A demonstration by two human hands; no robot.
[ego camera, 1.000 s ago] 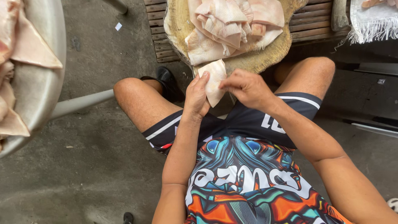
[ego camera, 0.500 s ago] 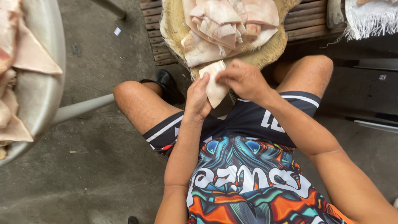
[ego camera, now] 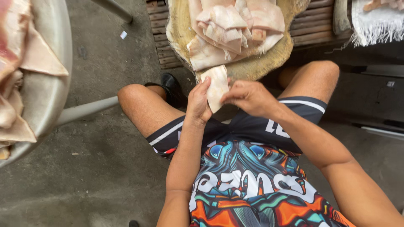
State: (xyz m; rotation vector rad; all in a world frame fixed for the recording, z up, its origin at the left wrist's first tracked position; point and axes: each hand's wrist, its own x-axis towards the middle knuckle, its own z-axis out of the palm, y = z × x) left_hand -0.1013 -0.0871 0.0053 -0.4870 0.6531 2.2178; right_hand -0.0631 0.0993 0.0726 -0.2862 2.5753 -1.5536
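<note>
My left hand and right hand, forearms angled inward, pinch one pale meat slice between them, at six o'clock from the heaped wooden block.

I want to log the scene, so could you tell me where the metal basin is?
The metal basin sits at the head view's far left edge, beside the person's left knee.

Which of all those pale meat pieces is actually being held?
The pale slab between both hands, left hand and right hand; the other pieces lie heaped on the round block.
</note>
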